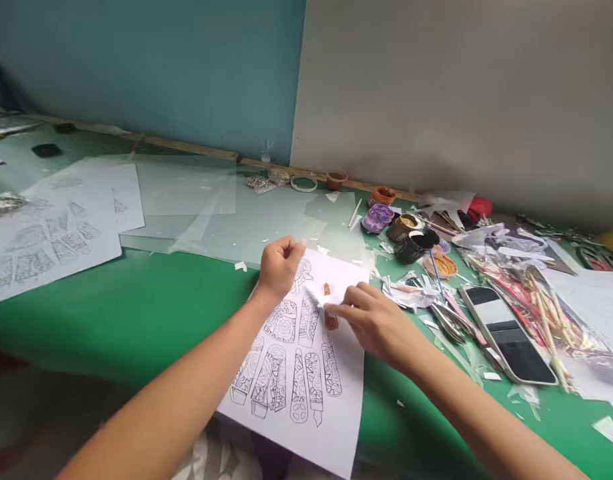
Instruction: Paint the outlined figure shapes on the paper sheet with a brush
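A white sheet (343, 407) printed with black patterned outlines lies in front of me, partly over the table's front edge. My left hand (280, 268) is closed in a pinch above the sheet's upper left part; whatever its fingers may hold is too small to name. My right hand (370, 319) hovers at the sheet's right side, fingers curled and fingertips together beside a brown-orange coloured shape (331, 321). A pale blur shows at those fingertips, and I cannot make out what it is. A smaller orange patch (327, 289) sits just above.
Paint jars, among them a purple one (379, 217) and a black one (410, 247), stand back right. A thin blue brush (437, 273), scissors-like metal tools (451, 323), a phone (506, 333) and paper scraps crowd the right. More printed sheets (101, 233) and clear film (186, 190) lie left.
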